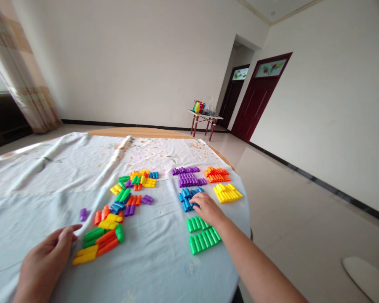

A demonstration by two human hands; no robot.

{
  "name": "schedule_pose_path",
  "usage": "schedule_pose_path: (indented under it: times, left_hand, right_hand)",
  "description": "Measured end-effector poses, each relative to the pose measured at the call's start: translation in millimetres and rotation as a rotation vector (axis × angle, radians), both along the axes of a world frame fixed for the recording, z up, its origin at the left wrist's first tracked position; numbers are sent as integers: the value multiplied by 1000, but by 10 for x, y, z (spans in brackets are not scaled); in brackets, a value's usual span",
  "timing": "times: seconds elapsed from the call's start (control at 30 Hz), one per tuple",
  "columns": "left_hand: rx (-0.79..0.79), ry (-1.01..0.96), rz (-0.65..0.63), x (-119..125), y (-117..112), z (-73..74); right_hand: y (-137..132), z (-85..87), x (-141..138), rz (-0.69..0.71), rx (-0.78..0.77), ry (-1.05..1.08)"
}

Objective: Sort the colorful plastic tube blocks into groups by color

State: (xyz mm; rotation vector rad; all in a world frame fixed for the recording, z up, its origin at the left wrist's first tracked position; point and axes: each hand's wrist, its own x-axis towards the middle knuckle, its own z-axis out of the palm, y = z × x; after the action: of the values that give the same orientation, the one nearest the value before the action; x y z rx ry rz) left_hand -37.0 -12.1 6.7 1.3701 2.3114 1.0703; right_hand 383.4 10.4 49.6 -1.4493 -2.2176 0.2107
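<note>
My right hand (208, 208) reaches over the right part of the table, its fingertips closed on a piece in the group of blue plastic tube pieces (185, 194). Its wrist passes above the rows of green tube pieces (204, 240). My left hand (47, 259) rests at the left with thumb and forefinger stretched out and nothing visible between them. Just beyond its fingertips lies a mixed pile of coloured tube pieces (106, 240), and a lone purple piece (83, 214) sits further up.
Purple pieces (188, 180), orange pieces (216, 174) and yellow pieces (227, 193) lie grouped beyond my right hand. A floral cloth (151, 252) covers the round table. Behind stands a small side table (205, 114) with bags on it; a white rounded object (368, 277) is at lower right.
</note>
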Motion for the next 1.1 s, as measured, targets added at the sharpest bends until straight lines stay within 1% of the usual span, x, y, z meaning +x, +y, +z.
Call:
schedule_pose_path:
  times: [0.03, 0.07, 0.13, 0.23, 0.33, 0.43, 0.53, 0.67, 0.8, 0.87, 0.93, 1.0, 1.1]
  left_hand:
    - [-40, -38, -3, 44, -24, 59]
    - [-45, -62, -13, 84, -46, 108]
    - [-7, -97, -25, 145, -77, 168]
    - [25, -96, -19, 171, -92, 165]
    - [25, -85, -20, 149, -98, 118]
    - [17, -66, -42, 138, -109, 90]
    - [6, -12, -94, 156, -121, 85]
    - [29, 128, -169, 214, -125, 75]
    - [63, 272, -169, 320, -100, 61]
    - [27, 356, -202, 388, -76, 50]
    - [-40, 415, -263, 456, -51, 28]
    - [-91, 421, -314, 516, -31, -12]
    - [-106, 402, -368, 603, -33, -88]
  right_hand:
    - [-17, 10, -15, 1, 16, 18]
    - [-40, 24, -41, 5, 39, 43]
    - [-104, 65, -138, 27, 83, 109]
    - [-235, 140, -410, 113, 78, 219]
    - [-364, 176, -779, 235, -14, 297]
    - [-427, 120, -1119, 314, -83, 336]
    - [-417, -28, -1330, 337, -87, 354]
    - [-367, -274, -1416, 310, -70, 367]
    - [-343, -437, -1432, 305, -32, 379]
    - [-339, -473, -1442, 297, -13, 386]
    - [-335, -489, -1451, 287, -4, 397]
    - [-331, -496, -1456, 277, -1, 411]
    - [-322, -502, -1460, 263, 3, 433]
